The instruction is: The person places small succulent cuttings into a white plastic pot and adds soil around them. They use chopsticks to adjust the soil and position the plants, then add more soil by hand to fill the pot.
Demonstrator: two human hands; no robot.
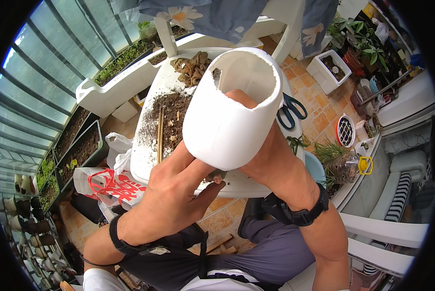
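Observation:
A cut white plastic container (228,127) with a ragged rim and a notch is held up over a white plastic chair seat (141,160). My left hand (181,185) grips its lower left side. My right hand (268,156) is behind it on the right, partly hidden, with a fingertip showing through the opening. Something small and dark is at the container's lower end, mostly hidden. On the seat lie dark soil (174,120), a pair of wooden chopsticks (160,134) and crumpled brown gloves or cloth (192,69). Dark-handled scissors (292,111) lie at the right edge.
A light blue basin (314,167) and a plastic bottle (343,169) stand right of the seat. A white planter (328,72) is farther back. At left are a long soil-filled planter (83,152) and a red-printed bag (108,185). Blue floral cloth (217,18) hangs over the chair back.

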